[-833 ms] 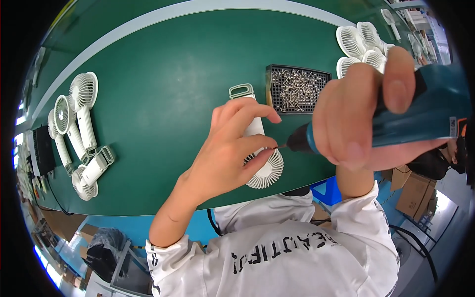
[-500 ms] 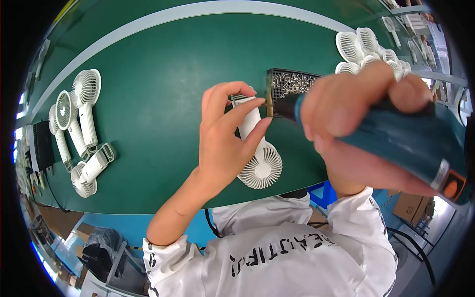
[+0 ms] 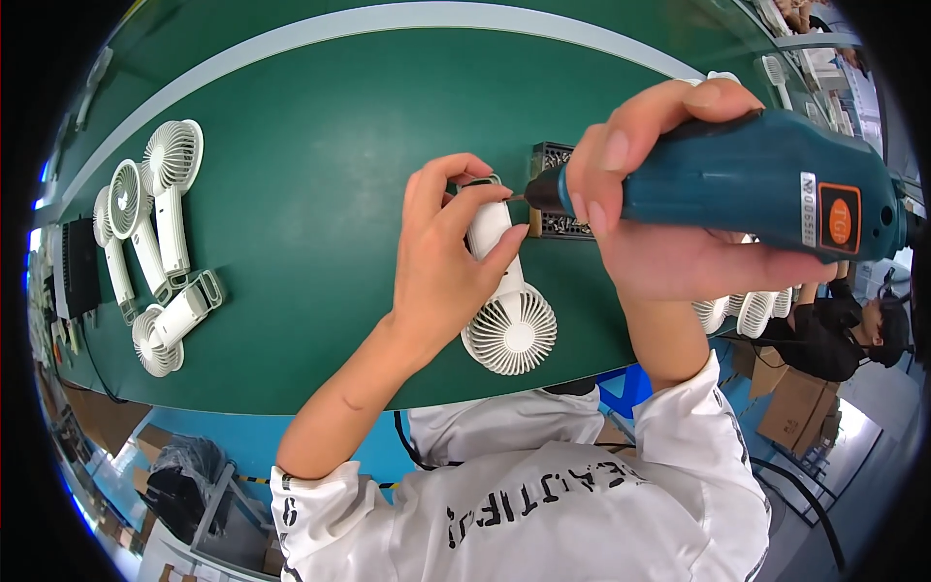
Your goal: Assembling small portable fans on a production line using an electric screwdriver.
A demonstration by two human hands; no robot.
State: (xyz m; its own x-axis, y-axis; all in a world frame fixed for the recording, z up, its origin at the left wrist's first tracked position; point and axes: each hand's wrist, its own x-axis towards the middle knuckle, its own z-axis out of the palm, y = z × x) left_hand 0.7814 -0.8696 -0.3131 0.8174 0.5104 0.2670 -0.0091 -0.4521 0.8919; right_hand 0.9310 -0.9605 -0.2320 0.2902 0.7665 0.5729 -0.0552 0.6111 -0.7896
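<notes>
My left hand (image 3: 436, 252) grips the handle of a white handheld fan (image 3: 519, 335) lying on the green tabletop. The round slatted head points toward me. Thumb and fingertips press around the far end of the handle. My right hand (image 3: 659, 257) is wrapped around a teal electric screwdriver (image 3: 737, 179), held nearly level. Its black nose and thin bit reach left to the handle's far end, beside my left fingertips; whether the bit sits on a screw cannot be made out. Partly hidden behind the nose is a black tray (image 3: 550, 148) of small screws.
Several white handheld fans (image 3: 170, 233) lie at the left of the table. More fans (image 3: 754, 315) show at the right, largely covered by my right arm and the screwdriver. A blue stool (image 3: 626, 390) stands below the near edge. Another person (image 3: 834, 330) is at the far right.
The screwdriver has swung level, and its bit has moved left to the end of the fan's handle. My left hand keeps its hold on the fan, almost unmoved.
</notes>
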